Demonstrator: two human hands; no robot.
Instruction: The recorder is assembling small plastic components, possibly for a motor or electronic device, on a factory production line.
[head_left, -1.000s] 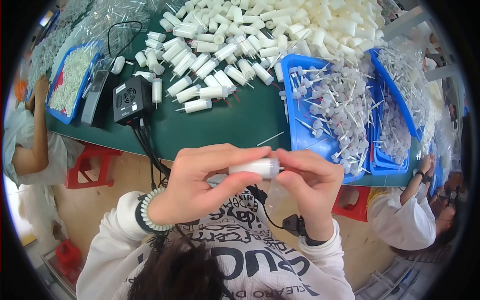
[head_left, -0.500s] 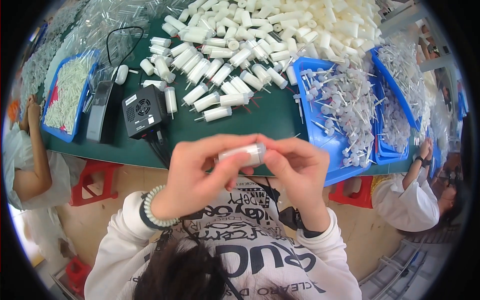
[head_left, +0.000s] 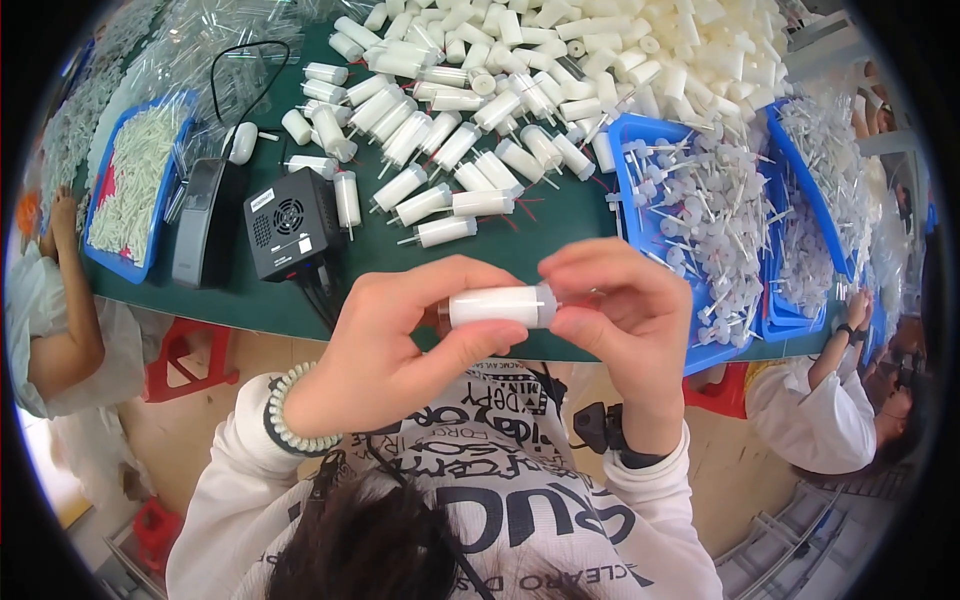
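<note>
My left hand (head_left: 400, 330) is closed around a clear tube with a white cylinder inside (head_left: 495, 308), holding it level above the table's front edge. A translucent cap (head_left: 546, 305) covers the tube's right end. Close by that cap is my right hand (head_left: 630, 320), its fingers curved and apart, the thumb near the cap's lower edge. Whether the thumb touches the cap I cannot tell. Beyond my hands, several similar capped tubes (head_left: 442, 232) with thin stems lie loosely on the green table (head_left: 400, 275).
White foam cylinders (head_left: 650, 50) are heaped at the back. On the right stand blue trays (head_left: 650, 160) of translucent stemmed caps (head_left: 720, 220). At left are a black box with a fan grille (head_left: 290, 222), a dark upright device (head_left: 203, 225) and a blue tray of small white pieces (head_left: 135, 185). People sit at both sides.
My right hand has loosened from the capped end, its index finger lifting and the hand shifting right. The tube now shows more fully in my left hand. The view has shifted slightly.
</note>
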